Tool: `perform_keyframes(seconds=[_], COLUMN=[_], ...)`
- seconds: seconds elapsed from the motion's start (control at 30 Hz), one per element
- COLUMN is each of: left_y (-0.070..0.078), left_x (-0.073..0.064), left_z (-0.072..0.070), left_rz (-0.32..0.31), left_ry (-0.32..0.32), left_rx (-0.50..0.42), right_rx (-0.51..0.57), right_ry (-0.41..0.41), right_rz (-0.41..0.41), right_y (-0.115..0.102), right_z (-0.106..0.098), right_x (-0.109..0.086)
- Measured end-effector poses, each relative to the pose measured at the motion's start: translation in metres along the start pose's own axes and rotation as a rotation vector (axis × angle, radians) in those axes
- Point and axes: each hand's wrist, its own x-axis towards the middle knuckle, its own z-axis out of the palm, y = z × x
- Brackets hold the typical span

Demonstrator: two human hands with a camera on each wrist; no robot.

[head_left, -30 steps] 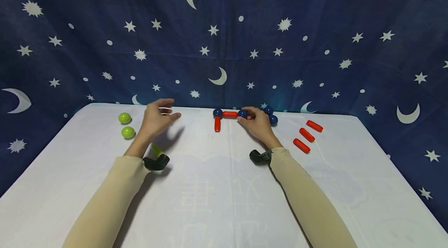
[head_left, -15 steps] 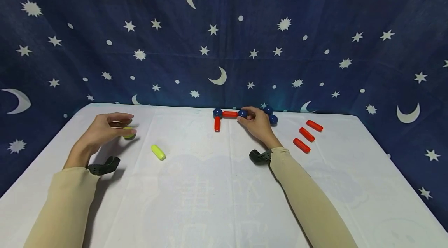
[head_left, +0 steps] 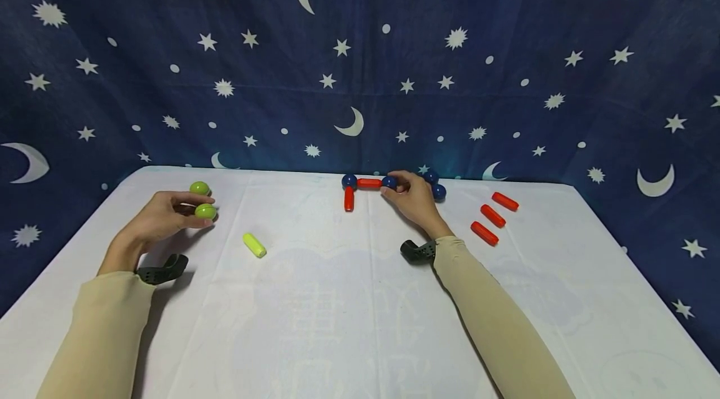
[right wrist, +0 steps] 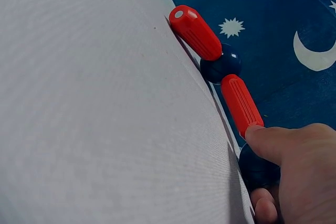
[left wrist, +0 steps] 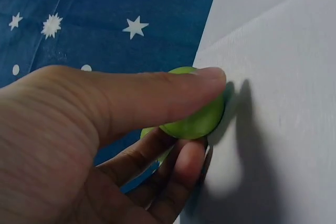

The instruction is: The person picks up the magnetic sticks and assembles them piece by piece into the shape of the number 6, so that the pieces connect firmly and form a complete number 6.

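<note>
At the left side of the table, my left hand pinches the nearer lime-green ball between thumb and fingers. In the left wrist view the thumb lies across that ball. A second green ball sits just behind it. My right hand grips a dark blue ball, partly covered by the fingers. A red rod joins that ball to another blue ball, from which a second red rod points toward me. The rod's pale round end shows in the right wrist view.
A yellow-green rod lies right of my left hand. Loose blue balls sit beside my right hand, partly behind it. Three red rods lie farther right. A starry dark blue cloth hangs behind the white table.
My left hand has moved left from above the yellow-green rod to the green balls and taken hold of the nearer one. My right hand stays at the same blue ball.
</note>
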Motion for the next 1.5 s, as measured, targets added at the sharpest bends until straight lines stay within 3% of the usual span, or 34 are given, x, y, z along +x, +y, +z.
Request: perform_keyframes(seconds=[0.13,0.3,0.43,0.67,0.77,0.9,1.5], left_y=[0.015,0.054,0.088,0.128,0.135,0.139,0.137], left_x=[0.001,0.002,0.008,0.024,0.031,0.036,0.039], left_z=[0.006,0.027,0.058,0.132,0.155,0.171,0.187], left_rz=[0.042,0.171,0.275,0.366,0.363,0.340,0.366], left_ry=[0.027,0.090,0.072,-0.080,-0.121,-0.111,-0.020], left_rx=[-0.002,-0.075,-0.117,-0.170,-0.175,-0.191,-0.240], right_rx=[0.001,-0.002,-0.004,0.008,0.009,0.009,0.001], right_ry=[-0.002,0.000,-0.001,0.006,0.007,0.005,0.009], right_rz=[0.005,0.003,0.005,0.001,-0.003,-0.002,0.006], right_y=[0.000,0.001,0.002,0.003,0.002,0.000,0.000], right_z=[0.000,0.000,-0.001,-0.001,-0.001,0.001,0.002], right_x=[0.000,0.001,0.002,0.002,0.002,0.002,0.002])
